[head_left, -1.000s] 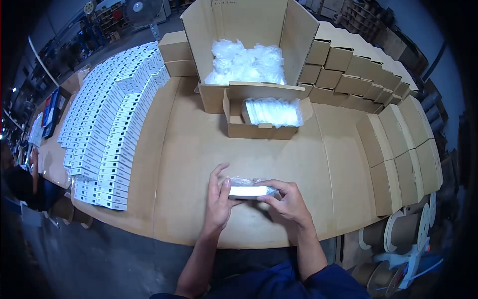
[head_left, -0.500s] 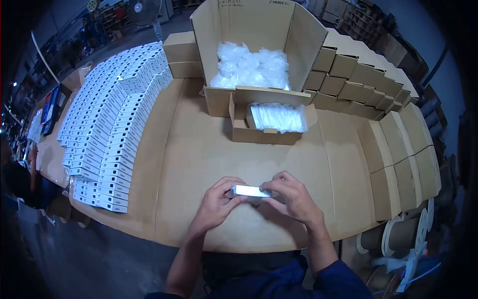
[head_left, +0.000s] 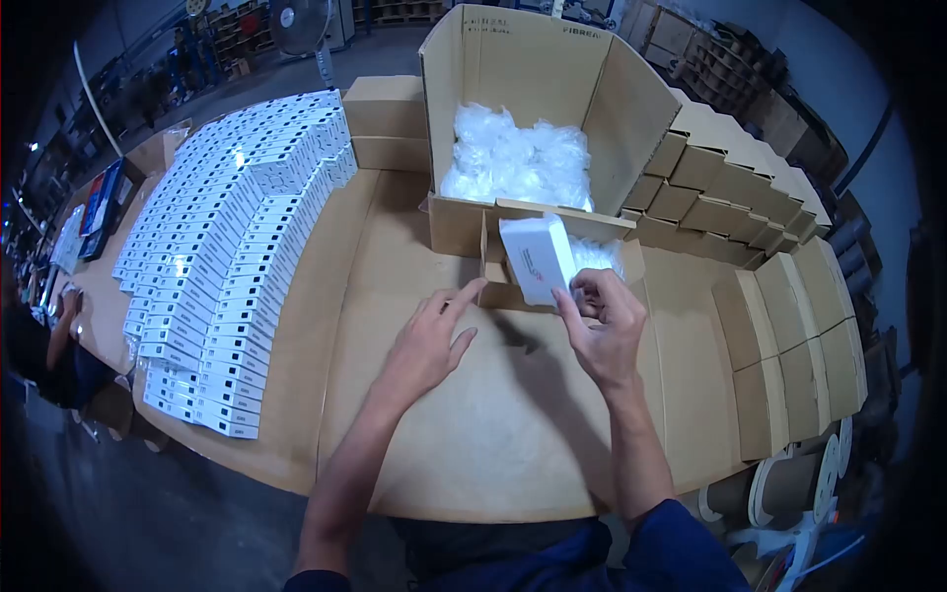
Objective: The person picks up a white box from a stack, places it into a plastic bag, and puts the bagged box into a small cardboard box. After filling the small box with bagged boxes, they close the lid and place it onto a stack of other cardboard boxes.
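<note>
Corrugated cardboard tabletop [head_left: 414, 434] — glossy white box [head_left: 538, 259]

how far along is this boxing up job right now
Done: many white boxes stand in packed rows on the table's left. In hand: the right hand holds one white box lifted above the small open carton; the left hand is open and reaching toward that carton. Left: the big carton behind holds plenty of clear bagged items, so much appears to remain.
</note>
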`<move>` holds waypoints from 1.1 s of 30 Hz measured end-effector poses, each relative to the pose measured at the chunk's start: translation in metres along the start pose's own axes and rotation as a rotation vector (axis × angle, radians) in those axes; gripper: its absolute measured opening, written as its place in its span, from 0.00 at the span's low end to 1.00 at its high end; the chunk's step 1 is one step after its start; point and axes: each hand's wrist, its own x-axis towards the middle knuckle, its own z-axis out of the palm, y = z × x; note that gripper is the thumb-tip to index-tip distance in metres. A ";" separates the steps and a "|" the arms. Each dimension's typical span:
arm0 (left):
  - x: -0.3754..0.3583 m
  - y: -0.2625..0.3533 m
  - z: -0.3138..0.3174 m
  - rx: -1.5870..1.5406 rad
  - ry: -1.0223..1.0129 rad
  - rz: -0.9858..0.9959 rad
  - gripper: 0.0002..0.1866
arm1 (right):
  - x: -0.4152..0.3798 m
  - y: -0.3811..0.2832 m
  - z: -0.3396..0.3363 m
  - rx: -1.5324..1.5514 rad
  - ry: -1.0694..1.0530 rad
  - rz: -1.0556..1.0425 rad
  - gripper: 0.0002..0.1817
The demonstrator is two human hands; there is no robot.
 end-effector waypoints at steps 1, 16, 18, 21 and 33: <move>0.006 -0.004 0.003 0.113 -0.032 0.007 0.39 | 0.003 -0.001 0.011 -0.023 0.048 -0.019 0.10; 0.020 -0.046 0.032 0.412 0.016 0.198 0.46 | 0.001 0.027 0.073 -0.322 0.051 -0.008 0.08; 0.022 -0.051 0.030 0.433 0.017 0.222 0.44 | 0.006 0.033 0.076 -0.367 -0.007 0.035 0.07; 0.025 -0.057 0.028 0.467 0.044 0.264 0.43 | 0.010 0.037 0.083 -0.406 -0.088 0.099 0.06; 0.015 -0.066 0.026 0.360 0.112 0.135 0.43 | -0.003 0.014 0.084 -0.657 -0.259 0.130 0.16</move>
